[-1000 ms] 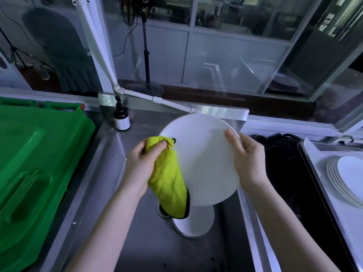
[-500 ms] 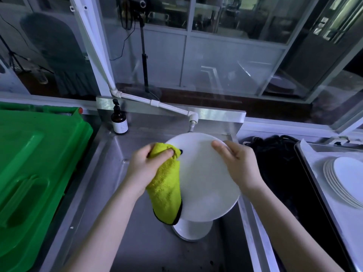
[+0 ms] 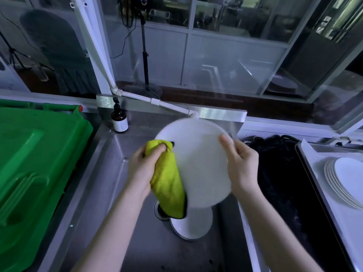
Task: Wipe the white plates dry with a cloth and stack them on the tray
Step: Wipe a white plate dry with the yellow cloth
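**dishguy:** Yellow cloth [image 3: 167,183], just the one, bunched in the left hand [image 3: 143,169]. That grip is clamped round it, pressing it on the left edge of a white plate [image 3: 202,163] held tilted over the steel sink [image 3: 110,173].

**mop_top:** And the right hand [image 3: 242,167]?

**dishguy:** Its grip is clamped on the plate's right rim. Plate count: one in the hands, one second plate [image 3: 193,225] lying in the sink bottom right under it, beside the drain. There's also a stack [image 3: 345,181] on the tray [image 3: 324,152] far right. I make out about five rims, but the frame cuts it off, so can't swear.

**mop_top:** Room to move?

**dishguy:** A green bin lid [image 3: 35,173] hugs the sink's left edge, and one brown pump bottle [image 3: 119,119] sits at the back-left corner. A white pipe [image 3: 157,102] ends just behind the plate's top edge. A black heap [image 3: 279,173] lies between sink and tray. Bare steel shows on the near sink floor.
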The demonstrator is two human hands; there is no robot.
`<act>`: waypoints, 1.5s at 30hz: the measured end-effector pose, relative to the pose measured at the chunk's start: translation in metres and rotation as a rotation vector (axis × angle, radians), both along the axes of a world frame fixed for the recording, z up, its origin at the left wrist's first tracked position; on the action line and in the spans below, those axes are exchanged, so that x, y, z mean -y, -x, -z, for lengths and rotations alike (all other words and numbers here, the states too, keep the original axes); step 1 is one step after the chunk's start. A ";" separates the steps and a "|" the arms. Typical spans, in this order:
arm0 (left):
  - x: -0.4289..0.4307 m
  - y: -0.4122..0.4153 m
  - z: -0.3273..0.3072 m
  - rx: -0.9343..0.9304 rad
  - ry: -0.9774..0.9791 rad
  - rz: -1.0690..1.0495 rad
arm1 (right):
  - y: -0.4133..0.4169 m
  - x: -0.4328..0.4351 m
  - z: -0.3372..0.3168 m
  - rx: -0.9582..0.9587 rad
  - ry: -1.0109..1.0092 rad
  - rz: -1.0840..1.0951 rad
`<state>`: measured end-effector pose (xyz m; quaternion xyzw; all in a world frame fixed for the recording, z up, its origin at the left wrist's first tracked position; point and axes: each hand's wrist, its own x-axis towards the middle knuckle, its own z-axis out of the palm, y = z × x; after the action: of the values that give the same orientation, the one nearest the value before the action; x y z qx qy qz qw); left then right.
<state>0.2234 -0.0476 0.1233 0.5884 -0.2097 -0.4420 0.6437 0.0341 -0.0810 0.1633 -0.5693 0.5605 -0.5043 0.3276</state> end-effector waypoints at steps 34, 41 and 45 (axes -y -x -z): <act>0.006 -0.022 -0.025 0.522 0.159 0.298 | -0.003 0.034 -0.039 -0.515 -0.090 -0.575; 0.000 -0.014 0.000 0.091 0.055 -0.016 | -0.007 0.023 -0.012 -0.073 -0.130 -0.187; 0.009 0.015 0.030 -0.441 -0.260 -0.352 | -0.059 -0.001 0.020 0.398 -0.279 0.320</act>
<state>0.2083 -0.0562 0.0934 0.5829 0.0985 -0.4639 0.6598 0.0933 -0.0796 0.1432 -0.3127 0.6319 -0.5695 0.4226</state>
